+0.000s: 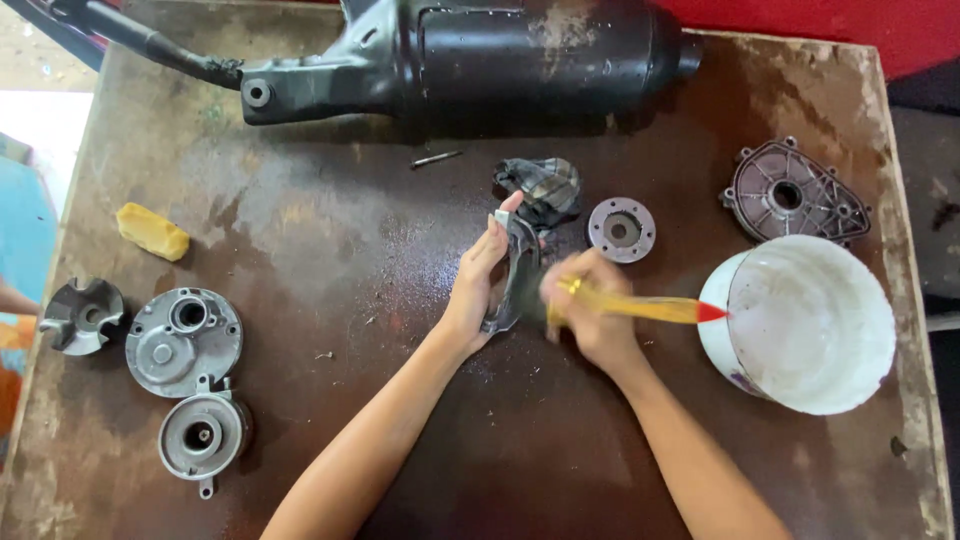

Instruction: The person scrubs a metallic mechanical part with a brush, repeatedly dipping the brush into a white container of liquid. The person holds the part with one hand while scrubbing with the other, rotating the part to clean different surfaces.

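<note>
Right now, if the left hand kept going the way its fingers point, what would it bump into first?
The left hand holds a curved metal part, fingers pointing up the table. Straight on, it would probably first meet the dark crumpled rag just past its fingertips, then the big black engine casing. Heights are hard to judge.

No packages, labels, signs or screens show anywhere in this view.
</note>
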